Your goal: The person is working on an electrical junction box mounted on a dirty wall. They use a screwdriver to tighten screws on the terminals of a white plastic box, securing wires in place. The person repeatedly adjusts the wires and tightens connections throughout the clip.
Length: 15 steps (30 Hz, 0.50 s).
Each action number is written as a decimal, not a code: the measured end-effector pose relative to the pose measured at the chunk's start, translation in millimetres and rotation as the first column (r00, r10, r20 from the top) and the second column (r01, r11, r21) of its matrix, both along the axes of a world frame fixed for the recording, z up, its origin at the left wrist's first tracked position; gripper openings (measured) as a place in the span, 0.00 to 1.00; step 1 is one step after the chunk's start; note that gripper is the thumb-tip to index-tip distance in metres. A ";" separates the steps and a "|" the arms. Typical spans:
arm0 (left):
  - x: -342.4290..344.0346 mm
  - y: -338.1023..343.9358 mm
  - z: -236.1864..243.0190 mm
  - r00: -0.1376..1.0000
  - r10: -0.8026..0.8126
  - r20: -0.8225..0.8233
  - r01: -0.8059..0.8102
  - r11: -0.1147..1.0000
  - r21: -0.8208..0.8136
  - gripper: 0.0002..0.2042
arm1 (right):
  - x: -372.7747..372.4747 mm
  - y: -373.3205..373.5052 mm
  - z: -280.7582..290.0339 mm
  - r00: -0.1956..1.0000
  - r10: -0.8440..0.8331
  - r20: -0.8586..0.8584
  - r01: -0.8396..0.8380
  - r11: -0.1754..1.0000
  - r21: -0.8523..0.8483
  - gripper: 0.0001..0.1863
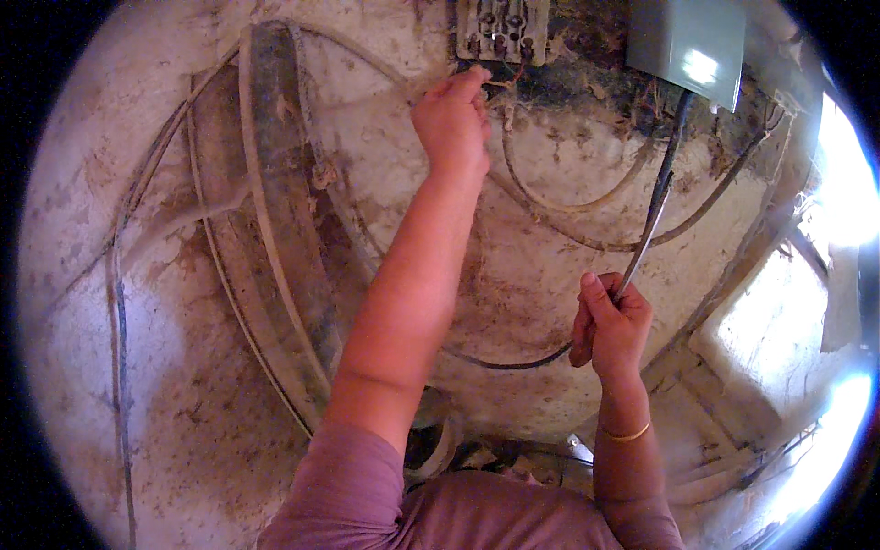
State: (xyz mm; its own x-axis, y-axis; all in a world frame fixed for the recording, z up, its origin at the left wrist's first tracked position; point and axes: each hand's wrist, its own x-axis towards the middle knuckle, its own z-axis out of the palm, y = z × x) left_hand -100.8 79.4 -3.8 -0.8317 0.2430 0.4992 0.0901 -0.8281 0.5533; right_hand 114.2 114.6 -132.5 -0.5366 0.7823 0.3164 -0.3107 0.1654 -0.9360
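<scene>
My left hand [451, 119] is raised to the wall, its fingers pinched on a wire just under an old, pale switch or fuse block [502, 35]. Thin wires [507, 81] come out of the block's lower edge beside the fingertips; the exact grip is partly hidden by the fingers. Lower and to the right, my right hand [612, 321] is closed around a dark cable [653, 215]. That cable rises to the underside of a grey box [687, 50], and past my fist a dark length curves away to the left.
Old cables [119, 302] hang along the stained wall [211, 367] at the left. A dusty board [284, 165] stands against it. Another loop of cable [596, 243] sags below the block. Bright light enters at the right, beside a pale panel [770, 312].
</scene>
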 end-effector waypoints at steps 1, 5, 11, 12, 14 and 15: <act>0.5 -0.2 0.3 1.000 0.004 0.005 -0.004 1.000 0.004 0.06 | 0.7 0.0 -0.8 1.000 0.001 -0.001 -0.001 1.000 0.003 0.13; 1.0 -0.1 0.8 0.998 0.056 0.010 -0.056 0.998 -0.005 0.06 | 1.0 -1.3 -2.5 0.999 -0.027 0.025 0.026 0.999 0.020 0.13; 5.3 1.3 3.5 0.987 0.149 -0.054 -0.149 0.989 -0.006 0.08 | 3.3 -1.1 -5.8 0.996 -0.025 0.088 0.021 0.999 0.041 0.14; 5.1 2.1 4.3 0.983 0.173 -0.068 -0.174 0.985 -0.008 0.09 | 3.1 -1.5 -6.9 0.996 -0.019 0.084 0.016 0.999 0.035 0.14; 2.2 3.7 3.9 0.978 0.184 -0.095 -0.185 0.983 0.000 0.07 | 3.2 -1.8 -9.4 0.996 -0.012 0.088 0.009 1.000 0.029 0.14; 0.8 4.0 3.8 0.975 0.191 -0.110 -0.192 0.981 0.004 0.06 | 3.1 -1.7 -10.8 0.995 -0.009 0.094 0.006 1.000 0.029 0.13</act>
